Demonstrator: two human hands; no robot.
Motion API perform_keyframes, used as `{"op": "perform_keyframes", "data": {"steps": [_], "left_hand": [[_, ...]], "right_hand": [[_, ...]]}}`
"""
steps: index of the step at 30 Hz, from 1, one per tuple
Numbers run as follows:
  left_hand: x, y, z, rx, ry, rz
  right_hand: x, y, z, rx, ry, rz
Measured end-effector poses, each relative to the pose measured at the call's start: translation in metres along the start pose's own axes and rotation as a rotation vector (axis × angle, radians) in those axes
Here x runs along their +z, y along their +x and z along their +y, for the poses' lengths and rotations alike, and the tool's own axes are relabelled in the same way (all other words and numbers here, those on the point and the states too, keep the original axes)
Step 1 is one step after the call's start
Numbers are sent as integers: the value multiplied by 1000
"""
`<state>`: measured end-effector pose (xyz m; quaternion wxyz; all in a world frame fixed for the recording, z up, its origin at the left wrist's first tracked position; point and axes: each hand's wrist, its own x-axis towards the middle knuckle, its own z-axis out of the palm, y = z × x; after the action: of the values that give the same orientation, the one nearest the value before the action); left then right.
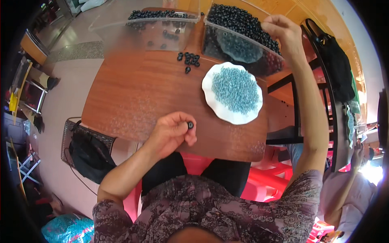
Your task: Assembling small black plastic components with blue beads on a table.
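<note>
My left hand (172, 133) is held above the near part of the table, its thumb and fingers closed on a small black round part (190, 125) with a lighter centre. At the far right, my right hand (285, 34) bends its fingers together over the edge of a clear plastic box (214, 50). Many black round parts (235, 20) fill that box; what the fingertips hold, if anything, is hidden. On the table, between the two hands, a white scalloped plate (208, 87) bears a heap of tiny shiny blue-grey pieces (235, 89).
Another clear box (184, 38) with fewer black parts stands at the far left of the brown wooden table (121, 89). Several loose black parts (189, 59) lie between box and plate. A black bag (91, 156) rests at the left; a dark metal rack (293, 97) stands right.
</note>
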<state>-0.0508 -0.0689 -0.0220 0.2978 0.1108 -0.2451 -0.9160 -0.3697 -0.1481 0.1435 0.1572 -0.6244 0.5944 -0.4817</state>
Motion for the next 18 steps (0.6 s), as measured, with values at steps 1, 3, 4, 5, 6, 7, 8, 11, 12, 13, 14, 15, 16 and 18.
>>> {"op": "perform_keyframes", "data": {"steps": [1, 3, 4, 5, 6, 7, 8, 11, 12, 13, 14, 15, 16, 18], "left_hand": [[1, 1, 0, 3, -3, 9], [3, -5, -3, 12, -36, 56], [11, -9, -2, -7, -29, 78], [17, -13, -4, -28, -33, 87], [22, -17, -4, -26, -19, 39], [27, -18, -3, -26, -7, -16], [36, -23, -3, -29, 27, 1], [46, -39, -5, -44, 76, 50], [48, -45, -7, -39, 64, 55], [50, -51, -11, -40, 60, 55], [51, -55, -14, -12, 87, 76], [52, -60, -17, 17, 113, 97], [51, -64, -20, 20, 110, 98], [50, -72, -25, 37, 123, 74]], "right_hand": [[12, -25, -19, -15, 49, 27], [36, -84, -50, 191, 252, -76], [46, -111, -53, 156, 269, -109], [57, -139, -51, 125, 286, -139], [68, -162, -56, 170, 319, -172], [76, -181, -59, 213, 347, -202], [83, -198, -60, 244, 396, -196], [92, -231, -64, 303, 525, -204], [94, -237, -67, 363, 546, -189], [94, -244, -71, 422, 564, -170], [95, -248, -74, 425, 560, -171], [97, -252, -76, 401, 577, -151], [98, -256, -78, 376, 595, -133], [101, -264, -82, 367, 605, -135]]}}
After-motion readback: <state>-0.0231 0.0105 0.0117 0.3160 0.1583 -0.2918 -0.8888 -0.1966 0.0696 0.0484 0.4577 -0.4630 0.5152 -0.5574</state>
